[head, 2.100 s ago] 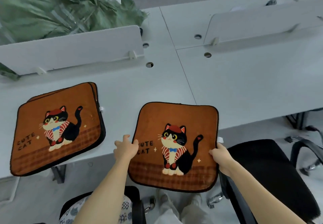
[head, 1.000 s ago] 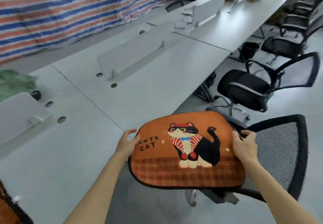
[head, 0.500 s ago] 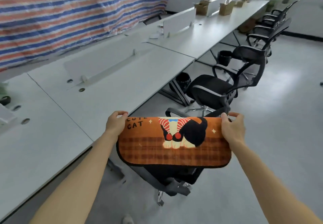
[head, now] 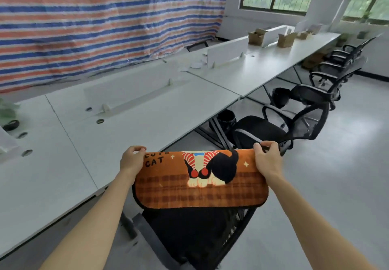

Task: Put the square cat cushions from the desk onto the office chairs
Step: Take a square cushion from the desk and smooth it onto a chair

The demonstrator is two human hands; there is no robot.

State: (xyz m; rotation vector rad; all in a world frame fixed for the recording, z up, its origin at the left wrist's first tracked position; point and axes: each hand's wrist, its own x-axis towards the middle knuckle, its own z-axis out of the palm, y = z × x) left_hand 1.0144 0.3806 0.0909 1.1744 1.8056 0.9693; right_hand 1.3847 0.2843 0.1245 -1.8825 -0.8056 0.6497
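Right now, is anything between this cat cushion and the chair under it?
Nothing visible. Left hand and right hand hold the cat cushion above the black office chair; no object shows on it, though the cushion hides part.

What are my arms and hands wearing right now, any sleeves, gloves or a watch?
Nothing that shows. The left hand and right hand are ungloved. The left forearm and right forearm are uncovered down to the picture's bottom edge, so no sleeve is in view. No watch or bracelet on either wrist; a ring cannot be ruled out.
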